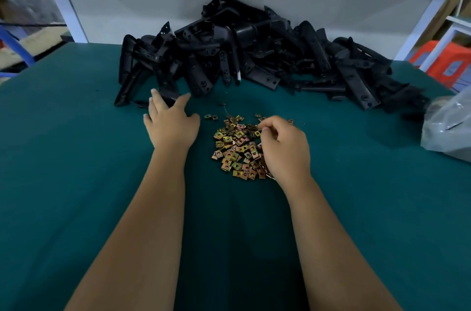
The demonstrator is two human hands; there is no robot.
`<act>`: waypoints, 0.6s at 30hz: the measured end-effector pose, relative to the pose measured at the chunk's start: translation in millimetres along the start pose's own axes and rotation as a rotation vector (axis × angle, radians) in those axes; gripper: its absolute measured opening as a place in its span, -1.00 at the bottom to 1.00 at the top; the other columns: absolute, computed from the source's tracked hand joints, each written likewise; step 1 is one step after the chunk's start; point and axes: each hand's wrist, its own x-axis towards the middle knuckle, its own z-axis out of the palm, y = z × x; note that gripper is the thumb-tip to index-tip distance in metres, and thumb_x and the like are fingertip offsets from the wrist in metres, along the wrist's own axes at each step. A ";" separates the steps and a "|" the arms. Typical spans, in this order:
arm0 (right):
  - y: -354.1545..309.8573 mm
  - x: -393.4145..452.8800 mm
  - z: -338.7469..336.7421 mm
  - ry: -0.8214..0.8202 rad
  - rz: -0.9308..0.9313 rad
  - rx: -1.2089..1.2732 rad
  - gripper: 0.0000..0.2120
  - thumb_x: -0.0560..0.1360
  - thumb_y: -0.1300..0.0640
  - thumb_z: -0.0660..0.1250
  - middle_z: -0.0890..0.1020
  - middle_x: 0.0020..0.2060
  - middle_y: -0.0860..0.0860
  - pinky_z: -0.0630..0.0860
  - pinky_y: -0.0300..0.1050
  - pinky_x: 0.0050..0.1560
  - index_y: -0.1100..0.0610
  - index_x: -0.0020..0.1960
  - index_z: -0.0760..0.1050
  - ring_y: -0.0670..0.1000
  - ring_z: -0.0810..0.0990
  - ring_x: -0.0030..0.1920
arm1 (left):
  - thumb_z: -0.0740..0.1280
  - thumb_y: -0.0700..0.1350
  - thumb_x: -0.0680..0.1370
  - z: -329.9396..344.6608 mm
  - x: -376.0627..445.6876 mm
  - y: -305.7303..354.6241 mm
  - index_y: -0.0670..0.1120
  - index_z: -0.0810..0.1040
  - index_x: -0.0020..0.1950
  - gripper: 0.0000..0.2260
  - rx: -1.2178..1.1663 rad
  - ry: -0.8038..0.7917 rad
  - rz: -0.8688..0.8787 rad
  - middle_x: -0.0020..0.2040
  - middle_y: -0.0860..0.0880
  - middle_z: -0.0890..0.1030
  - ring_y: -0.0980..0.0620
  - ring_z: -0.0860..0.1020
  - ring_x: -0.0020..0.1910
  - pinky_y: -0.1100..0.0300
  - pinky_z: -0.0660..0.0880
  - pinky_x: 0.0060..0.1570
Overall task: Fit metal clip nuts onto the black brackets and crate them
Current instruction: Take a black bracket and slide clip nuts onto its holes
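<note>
Green cloth covers the table (76, 183), which runs back to a pale panel between white frame posts. Both bare forearms reach forward over it.

Just past the fingertips of the left hand (170, 124) lies a big heap of black brackets (254, 55), piled against the back panel and spreading well off to that hand's right. The left hand is spread wide, fingers straight, and its fingertips touch the nearest black bracket (167, 96) at the front edge of the heap; the thumb points toward the other hand. It grips nothing.

Between the two hands, and partly under the right one, sits a loose pile of small brass-coloured metal clip nuts (234, 150). A few stray ones lie just beyond it, toward the brackets. The right hand (285, 147) rests over the pile's right side with its fingers curled down and inward, fingertips at the top of the pile. Whether it pinches a nut I cannot tell, as the fingers hide their own tips.

Well to the right of the right hand, at the table's edge, lies a crumpled grey plastic bag (448, 127).
</note>
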 end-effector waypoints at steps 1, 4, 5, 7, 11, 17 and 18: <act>-0.3 -0.3 -0.4 -0.002 -0.001 -0.003 -0.78 0.59 0.14 0.18 0.58 -0.31 -0.14 0.36 -0.15 -0.34 -0.04 0.02 0.59 -0.15 0.46 -0.41 | 0.23 -0.02 0.59 0.3 -1.4 0.0 0.17 0.28 0.54 -0.50 0.000 0.004 -0.006 0.61 -0.22 -0.05 -0.21 -0.03 0.58 -0.11 -0.04 0.53; -1.9 -1.3 -1.1 -0.014 -0.003 -0.013 -0.78 0.60 0.14 0.17 0.60 -0.24 -0.12 0.39 -0.14 -0.30 -0.03 0.04 0.59 -0.13 0.51 -0.33 | 0.27 -0.07 0.57 -0.2 -9.7 1.5 0.18 0.40 0.46 -0.55 -0.090 0.157 0.011 0.52 -0.23 0.21 -0.24 0.18 0.48 -0.11 0.15 0.46; -2.8 -1.9 -1.5 -0.012 -0.007 -0.015 -0.78 0.60 0.13 0.17 0.59 -0.23 -0.12 0.41 -0.13 -0.28 -0.02 0.05 0.59 -0.12 0.54 -0.28 | 0.28 -0.09 0.57 0.4 -12.7 1.9 0.19 0.46 0.40 -0.59 -0.140 0.229 0.023 0.46 -0.21 0.30 -0.23 0.25 0.42 -0.10 0.24 0.39; -5.5 -3.5 -2.5 0.017 -0.029 -0.024 -0.78 0.61 0.14 0.17 0.55 -0.23 -0.17 0.43 -0.12 -0.26 -0.01 0.07 0.59 -0.10 0.56 -0.21 | 0.28 -0.14 0.56 1.6 -20.3 4.7 0.18 0.52 0.21 -0.71 -0.342 0.363 0.063 0.26 -0.11 0.47 -0.12 0.42 0.22 -0.04 0.43 0.15; -12.0 -7.5 -2.6 0.100 -0.127 -0.037 -0.78 0.60 0.17 0.19 0.56 -0.13 -0.21 0.47 -0.13 -0.14 0.03 0.10 0.59 -0.12 0.54 -0.09 | 0.21 -0.21 0.63 0.1 -36.3 21.1 0.18 0.44 0.09 -0.75 -1.124 0.268 0.031 0.02 0.15 0.55 0.17 0.56 -0.07 0.12 0.58 -0.05; -14.2 -9.5 1.2 0.189 -0.214 0.006 -0.70 0.58 0.18 0.23 0.54 0.04 -0.13 0.52 -0.05 -0.05 0.05 0.30 0.47 -0.09 0.53 0.01 | 0.26 -0.24 0.63 7.4 -44.6 33.8 -0.12 0.42 0.30 -0.76 -1.490 -0.150 -0.172 0.12 -0.20 0.67 -0.12 0.67 0.04 0.07 0.64 -0.10; -14.0 -9.0 0.9 0.228 -0.215 0.020 -0.68 0.58 0.17 0.23 0.50 0.05 -0.14 0.50 -0.08 -0.08 0.03 0.33 0.43 -0.09 0.52 0.00 | 0.26 -0.24 0.62 6.3 -45.1 33.0 -0.14 0.47 0.24 -0.81 -1.488 -0.182 -0.143 0.05 -0.20 0.69 -0.11 0.68 -0.02 0.11 0.63 -0.15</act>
